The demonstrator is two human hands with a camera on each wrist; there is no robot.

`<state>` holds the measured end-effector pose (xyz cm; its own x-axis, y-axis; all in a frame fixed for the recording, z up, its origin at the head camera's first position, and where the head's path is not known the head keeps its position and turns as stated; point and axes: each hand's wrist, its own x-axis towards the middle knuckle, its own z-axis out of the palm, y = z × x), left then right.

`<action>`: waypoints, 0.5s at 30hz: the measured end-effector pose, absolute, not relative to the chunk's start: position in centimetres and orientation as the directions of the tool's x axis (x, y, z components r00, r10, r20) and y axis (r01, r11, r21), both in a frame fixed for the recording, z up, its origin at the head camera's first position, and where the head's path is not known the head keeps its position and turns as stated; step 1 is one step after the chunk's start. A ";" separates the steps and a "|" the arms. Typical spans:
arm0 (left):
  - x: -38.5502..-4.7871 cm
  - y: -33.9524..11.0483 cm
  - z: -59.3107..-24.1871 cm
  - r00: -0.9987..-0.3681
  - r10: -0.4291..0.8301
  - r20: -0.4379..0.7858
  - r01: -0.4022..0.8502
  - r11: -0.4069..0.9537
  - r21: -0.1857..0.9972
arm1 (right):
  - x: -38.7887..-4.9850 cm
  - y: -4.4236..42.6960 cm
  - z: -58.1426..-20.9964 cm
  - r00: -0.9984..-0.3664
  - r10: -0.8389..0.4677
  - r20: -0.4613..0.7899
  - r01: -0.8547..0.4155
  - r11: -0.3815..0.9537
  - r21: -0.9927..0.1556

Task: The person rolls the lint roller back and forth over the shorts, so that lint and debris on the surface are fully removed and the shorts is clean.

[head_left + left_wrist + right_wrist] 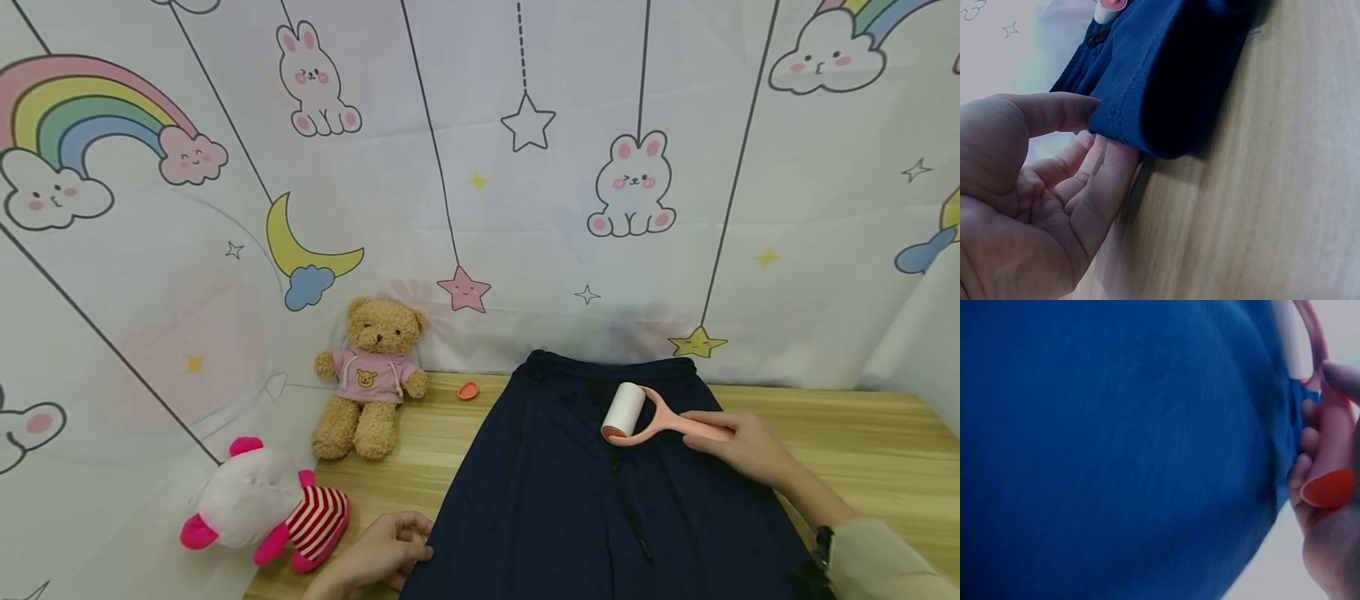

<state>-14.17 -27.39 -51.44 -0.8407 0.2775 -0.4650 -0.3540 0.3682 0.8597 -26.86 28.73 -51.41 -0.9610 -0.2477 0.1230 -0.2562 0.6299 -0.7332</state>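
Navy blue shorts (540, 475) with an elastic waist and a dark drawstring lie flat, waistband toward the wall; their lower end is cut off in the head view. My left hand (386, 550) pinches the edge at the left side. In the left wrist view, its thumb and fingers hold the stitched hem (1125, 103) beside an open leg hole. My right hand (750, 450) grips the pink handle of a lint roller (624, 410). The roller's white roll is over the front just below the waistband; whether it touches the cloth, I cannot tell.
A teddy bear (375, 375) in a pink top sits against the wall at left. Nearer lies a white and pink plush toy (258, 500) with striped clothing. A small orange-red oval piece (468, 391) rests on the wooden table (832, 425). A printed cloth (540, 217) hangs behind.
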 end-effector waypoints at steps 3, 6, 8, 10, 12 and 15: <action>-14.2 -27.3 -51.5 -0.839 0.280 -0.466 -0.358 0.361 0.861 | -27.0 27.8 -51.4 -0.962 -0.234 0.140 -0.261 0.643 -0.720; -14.2 -27.3 -51.5 -0.840 0.282 -0.464 -0.357 0.357 0.864 | -27.1 27.1 -51.3 -0.962 -0.228 0.152 -0.267 0.655 -0.707; -14.2 -27.3 -51.5 -0.841 0.282 -0.462 -0.354 0.357 0.864 | -27.1 26.7 -51.2 -0.963 -0.225 0.151 -0.264 0.659 -0.704; -14.1 -27.3 -51.4 -0.841 0.283 -0.461 -0.355 0.356 0.865 | -27.1 26.5 -51.2 -0.963 -0.222 0.153 -0.264 0.665 -0.699; -14.2 -27.3 -51.3 -0.841 0.286 -0.460 -0.354 0.353 0.866 | -27.1 26.4 -51.1 -0.963 -0.219 0.157 -0.266 0.671 -0.692; -14.2 -27.3 -51.3 -0.840 0.290 -0.458 -0.353 0.350 0.868 | -27.0 26.3 -51.0 -0.962 -0.217 0.167 -0.271 0.672 -0.689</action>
<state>-14.16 -27.33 -51.28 -0.8403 0.2899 -0.4581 -0.3525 0.3498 0.8680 -26.96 26.30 -51.04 -0.9618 -0.2168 0.1673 -0.2714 0.6724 -0.6887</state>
